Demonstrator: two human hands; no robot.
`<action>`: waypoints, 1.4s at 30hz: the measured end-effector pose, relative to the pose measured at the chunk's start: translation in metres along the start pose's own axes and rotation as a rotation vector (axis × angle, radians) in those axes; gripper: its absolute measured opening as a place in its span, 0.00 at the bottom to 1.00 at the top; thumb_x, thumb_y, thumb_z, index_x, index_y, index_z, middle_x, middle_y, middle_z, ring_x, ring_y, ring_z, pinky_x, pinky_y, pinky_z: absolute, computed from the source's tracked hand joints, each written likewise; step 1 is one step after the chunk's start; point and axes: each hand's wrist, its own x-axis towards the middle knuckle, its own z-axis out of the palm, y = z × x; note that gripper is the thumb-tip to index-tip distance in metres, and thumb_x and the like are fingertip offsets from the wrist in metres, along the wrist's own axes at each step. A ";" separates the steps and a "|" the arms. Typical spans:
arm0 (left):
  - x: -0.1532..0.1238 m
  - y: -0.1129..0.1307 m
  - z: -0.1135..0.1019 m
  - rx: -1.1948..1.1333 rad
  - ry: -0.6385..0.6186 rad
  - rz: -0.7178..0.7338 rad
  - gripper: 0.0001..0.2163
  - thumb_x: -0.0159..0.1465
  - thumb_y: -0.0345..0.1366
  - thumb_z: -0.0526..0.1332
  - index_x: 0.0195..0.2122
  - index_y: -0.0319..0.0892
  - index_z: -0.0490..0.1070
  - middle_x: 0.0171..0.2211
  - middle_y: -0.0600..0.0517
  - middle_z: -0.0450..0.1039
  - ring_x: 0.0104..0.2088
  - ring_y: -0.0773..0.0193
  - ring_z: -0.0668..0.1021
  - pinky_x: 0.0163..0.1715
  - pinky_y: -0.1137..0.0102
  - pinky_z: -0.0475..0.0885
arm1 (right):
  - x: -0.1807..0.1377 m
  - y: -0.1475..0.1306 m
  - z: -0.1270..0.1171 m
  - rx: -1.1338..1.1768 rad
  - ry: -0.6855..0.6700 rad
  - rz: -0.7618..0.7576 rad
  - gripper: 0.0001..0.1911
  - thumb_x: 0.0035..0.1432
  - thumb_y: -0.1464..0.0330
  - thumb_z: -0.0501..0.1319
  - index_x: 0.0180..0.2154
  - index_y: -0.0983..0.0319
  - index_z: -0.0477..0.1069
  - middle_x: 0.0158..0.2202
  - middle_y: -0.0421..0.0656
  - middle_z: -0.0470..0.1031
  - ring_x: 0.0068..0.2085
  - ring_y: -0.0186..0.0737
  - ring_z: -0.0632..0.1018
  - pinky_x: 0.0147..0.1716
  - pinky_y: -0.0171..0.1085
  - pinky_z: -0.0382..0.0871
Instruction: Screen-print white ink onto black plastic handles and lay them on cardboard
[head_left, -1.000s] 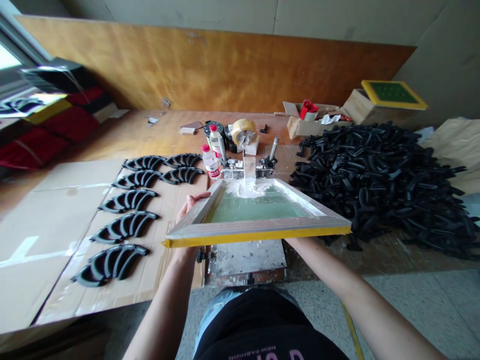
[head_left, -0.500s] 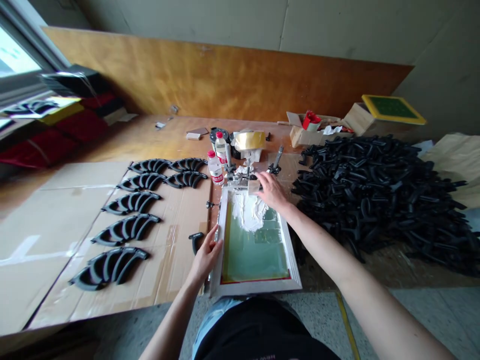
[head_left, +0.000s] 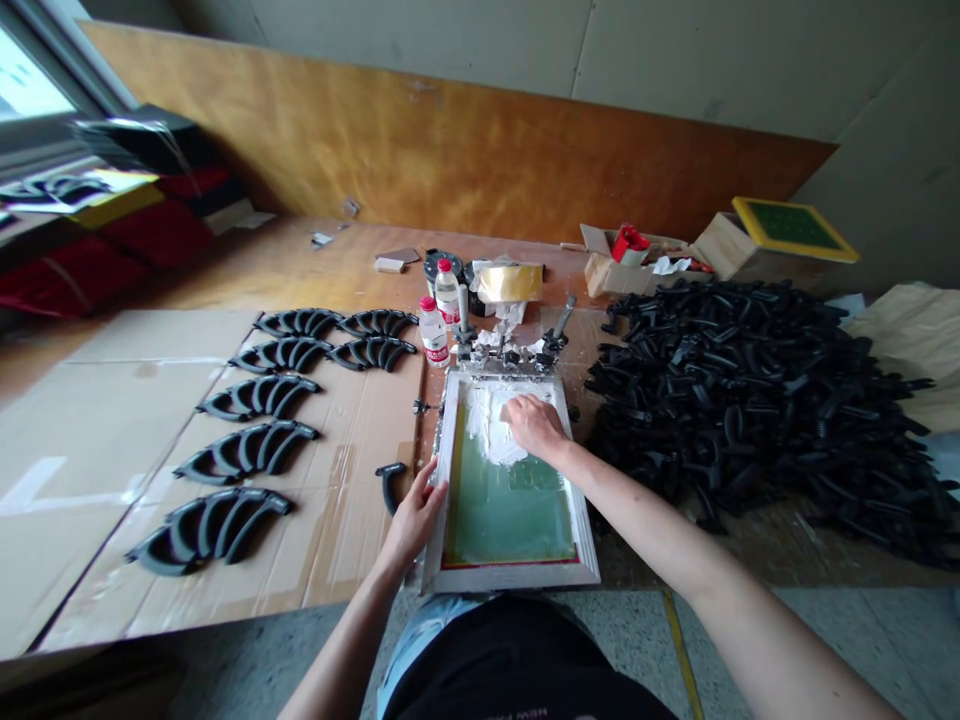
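White ink (head_left: 487, 425) inside framed screen (head_left: 512, 575)

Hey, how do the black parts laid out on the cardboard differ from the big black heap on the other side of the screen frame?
The laid-out parts lie flat, apart, in rows on cardboard; the heap is a tangled pile. The laid-out parts are few enough to count, the heap far too many. The rows lie on the left hand side, the heap beyond the right hand. Both are black.

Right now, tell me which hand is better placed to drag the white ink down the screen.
The right hand. It already rests inside the screen frame, on the white ink at the far end of the green mesh. The left hand is on the frame's left edge, steadying it.
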 end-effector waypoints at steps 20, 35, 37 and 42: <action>-0.011 0.026 -0.002 -0.163 -0.018 -0.057 0.39 0.57 0.55 0.62 0.65 0.38 0.58 0.32 0.49 0.76 0.30 0.59 0.77 0.29 0.69 0.71 | -0.010 0.012 -0.015 0.196 0.140 -0.273 0.08 0.61 0.66 0.63 0.43 0.60 0.73 0.37 0.42 0.74 0.40 0.39 0.74 0.39 0.35 0.66; 0.016 0.177 -0.011 -0.676 0.078 0.321 0.23 0.59 0.53 0.61 0.49 0.43 0.72 0.40 0.49 0.77 0.38 0.63 0.78 0.32 0.72 0.74 | -0.027 0.087 0.018 0.427 0.213 0.364 0.14 0.58 0.62 0.64 0.44 0.61 0.74 0.36 0.44 0.77 0.39 0.42 0.76 0.42 0.38 0.67; 0.014 0.165 0.003 -0.704 0.125 0.225 0.23 0.61 0.53 0.59 0.49 0.42 0.70 0.38 0.48 0.77 0.36 0.64 0.78 0.29 0.73 0.73 | -0.036 0.057 0.032 0.348 0.135 0.180 0.18 0.53 0.62 0.69 0.46 0.59 0.74 0.40 0.44 0.76 0.44 0.43 0.74 0.46 0.40 0.66; -0.020 0.095 0.051 -0.591 -0.184 -0.305 0.25 0.61 0.53 0.60 0.52 0.40 0.68 0.46 0.40 0.77 0.40 0.55 0.80 0.30 0.66 0.76 | -0.055 -0.018 0.029 0.196 0.217 0.077 0.09 0.61 0.62 0.63 0.40 0.59 0.76 0.37 0.46 0.74 0.45 0.44 0.70 0.46 0.41 0.64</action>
